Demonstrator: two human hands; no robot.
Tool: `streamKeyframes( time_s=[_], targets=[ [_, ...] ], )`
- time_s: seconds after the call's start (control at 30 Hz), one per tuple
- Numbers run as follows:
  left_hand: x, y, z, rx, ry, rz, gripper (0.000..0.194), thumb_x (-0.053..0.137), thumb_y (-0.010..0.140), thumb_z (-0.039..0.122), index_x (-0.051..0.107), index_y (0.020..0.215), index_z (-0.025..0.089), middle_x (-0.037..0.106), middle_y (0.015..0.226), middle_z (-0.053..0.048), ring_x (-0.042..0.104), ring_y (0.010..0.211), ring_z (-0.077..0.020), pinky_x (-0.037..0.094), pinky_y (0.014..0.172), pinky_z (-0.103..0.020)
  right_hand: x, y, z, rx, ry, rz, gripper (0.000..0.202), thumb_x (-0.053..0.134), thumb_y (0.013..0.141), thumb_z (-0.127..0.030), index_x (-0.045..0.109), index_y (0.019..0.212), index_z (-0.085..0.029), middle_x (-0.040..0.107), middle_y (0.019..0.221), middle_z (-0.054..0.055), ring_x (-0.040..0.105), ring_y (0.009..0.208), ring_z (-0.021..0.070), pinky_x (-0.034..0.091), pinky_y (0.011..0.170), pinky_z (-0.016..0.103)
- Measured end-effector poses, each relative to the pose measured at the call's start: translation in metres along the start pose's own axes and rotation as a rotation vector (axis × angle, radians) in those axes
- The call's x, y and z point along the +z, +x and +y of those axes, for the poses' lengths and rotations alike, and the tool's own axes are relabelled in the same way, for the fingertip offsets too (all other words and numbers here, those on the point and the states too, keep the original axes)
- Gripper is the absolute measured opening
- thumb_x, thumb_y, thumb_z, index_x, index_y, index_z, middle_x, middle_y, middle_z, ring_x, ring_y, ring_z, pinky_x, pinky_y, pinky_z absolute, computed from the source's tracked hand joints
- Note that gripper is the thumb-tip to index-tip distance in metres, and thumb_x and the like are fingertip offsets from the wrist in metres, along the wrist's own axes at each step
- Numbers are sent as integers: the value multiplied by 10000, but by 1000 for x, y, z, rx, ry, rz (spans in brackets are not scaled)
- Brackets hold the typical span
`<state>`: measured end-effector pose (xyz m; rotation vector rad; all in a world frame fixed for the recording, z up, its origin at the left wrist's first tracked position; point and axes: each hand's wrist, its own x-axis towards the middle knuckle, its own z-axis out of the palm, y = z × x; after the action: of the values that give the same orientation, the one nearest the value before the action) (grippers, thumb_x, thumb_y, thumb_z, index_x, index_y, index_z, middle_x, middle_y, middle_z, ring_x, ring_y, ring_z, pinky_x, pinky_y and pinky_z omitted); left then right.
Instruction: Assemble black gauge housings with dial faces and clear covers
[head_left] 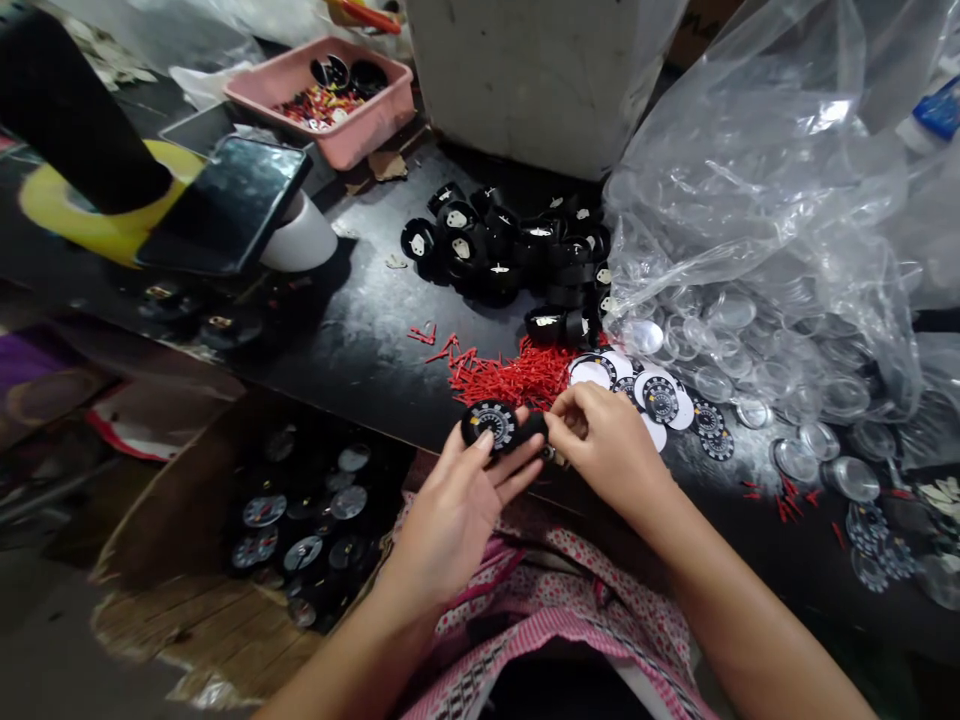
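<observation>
My left hand (469, 490) holds a black round gauge (491, 425) with a printed dial face turned up, the thumb on its edge. A second black round part (531, 430) lies against the same fingers. At its right side, my right hand (596, 435) pinches with thumb and forefinger; a small bit of red shows at the fingertips. Just beyond the hands lies a pile of red pointers (510, 375). Loose dial discs (661, 398), white and black, are spread to the right of it. Black round housings (502, 240) are heaped farther back.
Clear round covers (731, 345) spill from a plastic bag (765, 200) at right. A pink tray (341, 140) of small parts, a phone (229, 205) and a yellow tape roll (82, 215) stand at left. Below the table edge, a cardboard box (150, 600) holds gauges.
</observation>
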<state>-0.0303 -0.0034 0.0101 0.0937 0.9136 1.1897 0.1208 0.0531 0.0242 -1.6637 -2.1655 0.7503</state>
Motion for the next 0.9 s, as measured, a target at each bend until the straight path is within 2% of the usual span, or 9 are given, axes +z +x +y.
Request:
streamKeyframes(
  time_s=[0.07,0.13,0.23,0.3,0.47,0.63,0.77,0.9],
  targets=[
    [7,3,-2,-88,-61,-34,140,562,928,200,632,1050,203,722,1148,-72,713,1028,-237,591,895,-394,-1,-5,3,28,175,23,88,592,869,-245,601,791,-204,668,760,7,583,670,155,410,677,312],
    [13,6,-4,-97,-98,-24,129,548,931,175,637,1025,171,731,1121,-88,705,1047,-223,567,947,-381,-3,-9,5,39,230,47,86,604,870,-261,601,804,-206,665,785,11,582,693,158,416,667,307],
    [14,8,-7,-17,-69,-5,158,556,930,191,631,1062,146,726,1151,-120,688,1092,-222,517,1021,-364,-7,-14,5,24,184,92,84,621,875,-278,603,848,-200,657,881,40,582,789,182,420,697,322],
    [12,7,-11,53,-7,-33,209,566,932,232,618,1122,160,714,1193,-122,669,1132,-225,493,1050,-371,-9,-17,5,6,160,101,80,624,878,-273,606,880,-196,648,912,51,577,822,192,420,716,334],
    [7,1,-20,194,184,-73,230,579,928,275,613,1151,229,682,1245,-63,597,1230,-231,460,1085,-404,-9,-21,3,-44,98,61,107,594,899,-240,584,802,-195,640,859,44,565,803,190,406,729,344],
    [6,6,-19,297,283,-55,291,573,936,307,561,1226,287,632,1303,-39,615,1191,-214,471,1062,-386,-16,-24,4,-27,241,77,121,585,909,-228,604,792,-200,610,814,18,548,759,162,409,688,305],
    [13,14,-19,277,351,-40,370,583,921,333,527,1287,321,645,1259,-32,625,1154,-216,472,1042,-399,-23,-29,-1,-53,401,91,114,581,919,-237,619,817,-204,597,808,5,556,766,149,418,692,292],
    [19,14,-25,246,431,-79,311,617,882,306,603,1190,268,670,1186,-39,615,1138,-223,463,1033,-385,-24,-31,-8,-60,303,92,113,567,923,-215,624,826,-211,596,822,9,548,775,158,398,712,318]
  ],
)
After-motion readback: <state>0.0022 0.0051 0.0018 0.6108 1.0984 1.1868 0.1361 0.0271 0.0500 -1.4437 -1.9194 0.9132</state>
